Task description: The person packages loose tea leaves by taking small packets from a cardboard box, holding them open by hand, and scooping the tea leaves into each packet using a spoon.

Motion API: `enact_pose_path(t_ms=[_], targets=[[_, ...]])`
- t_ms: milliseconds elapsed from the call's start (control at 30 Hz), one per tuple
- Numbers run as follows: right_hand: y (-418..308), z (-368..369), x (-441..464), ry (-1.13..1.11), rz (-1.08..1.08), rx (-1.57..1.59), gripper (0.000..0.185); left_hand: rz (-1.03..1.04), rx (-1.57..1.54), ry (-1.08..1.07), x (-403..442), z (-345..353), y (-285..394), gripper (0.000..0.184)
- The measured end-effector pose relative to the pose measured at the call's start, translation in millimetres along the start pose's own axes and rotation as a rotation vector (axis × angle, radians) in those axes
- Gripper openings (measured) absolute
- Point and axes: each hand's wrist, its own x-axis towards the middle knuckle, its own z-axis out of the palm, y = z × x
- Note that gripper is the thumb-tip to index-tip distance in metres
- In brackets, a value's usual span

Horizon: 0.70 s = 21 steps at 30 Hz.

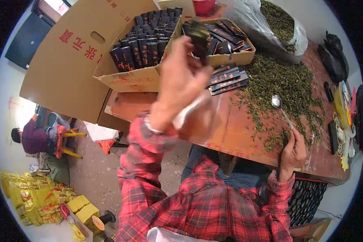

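Observation:
My left hand (183, 78) is raised in front of the cardboard boxes and smeared by motion. Its fingers are closed on a dark packet (198, 38), too blurred to read. On the right, my right hand (294, 149) is closed around the handle of a metal spoon (276, 101). The spoon's bowl rests over a spread of dried green leaves (282, 82) on the reddish table (230, 129). Several flat black packets (228, 80) with orange print lie beside the leaves, below my left hand's right side.
An open carton (129, 82) holds upright black packets; a smaller box (244, 57) holds more lying loosely. Behind the leaves stands a plastic bag (250, 20) of leaves. A person (36, 135) sits at far left, above yellow packages (28, 201). Cords (339, 133) lie at the right edge.

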Motion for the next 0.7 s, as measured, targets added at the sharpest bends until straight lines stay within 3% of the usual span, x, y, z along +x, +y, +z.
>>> enact_pose_path(t_ms=[200, 300, 333, 400, 700], targets=[[0.1, 0.3, 1.3, -0.008, -0.014, 0.002, 0.012, -0.061, 0.186, 0.147, 42.1, -105.6, -46.1, 0.072], [0.1, 4.9, 3.6, 0.049, -0.087, 0.018, 0.02, -0.206, 0.446, 0.04, 49.5, -129.0, -57.7, 0.078], [1.3, 5.2, 2.9, 0.051, -0.091, 0.022, 0.02, -0.357, 0.451, -0.031, 53.5, -134.1, -70.6, 0.085], [4.6, 5.9, 1.7, 0.058, -0.101, 0.03, 0.02, -0.383, 0.483, -0.064, 53.4, -136.8, -103.5, 0.088], [1.7, 3.1, 5.6, 0.041, -0.123, 0.022, 0.016, -0.543, 0.713, -0.338, 74.7, -131.9, -123.1, 0.093]])
